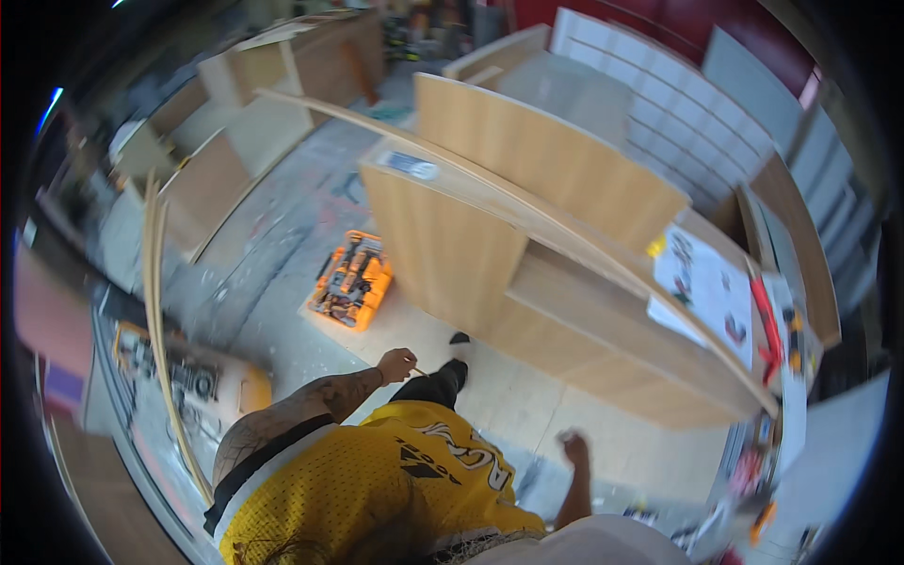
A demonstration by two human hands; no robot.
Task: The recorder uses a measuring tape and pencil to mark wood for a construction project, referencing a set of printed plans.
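My left hand (397, 364) is closed, with a thin pale stick (420, 372) poking out of its fingers over my dark-clad leg. Lower and to the right hangs my right hand (572, 446), held away from my body. Motion blurs its fingers, so whether it holds anything does not show. In front of both hands stands a wood-grain cabinet (443, 250) with an open recess (603, 306). A long, narrow wooden strip (546, 212) lies across its top. Beyond my left hand, an orange tool case (353, 282) lies open on the floor, filled with tools.
Papers (702, 282) and a red-handled tool (767, 325) lie on the cabinet's right end. Thin strips (155, 282) lean upright at left beside a yellowish machine (202, 377). More wooden panels (202, 193) stand at far left. A white gridded panel (673, 99) rises behind the cabinet.
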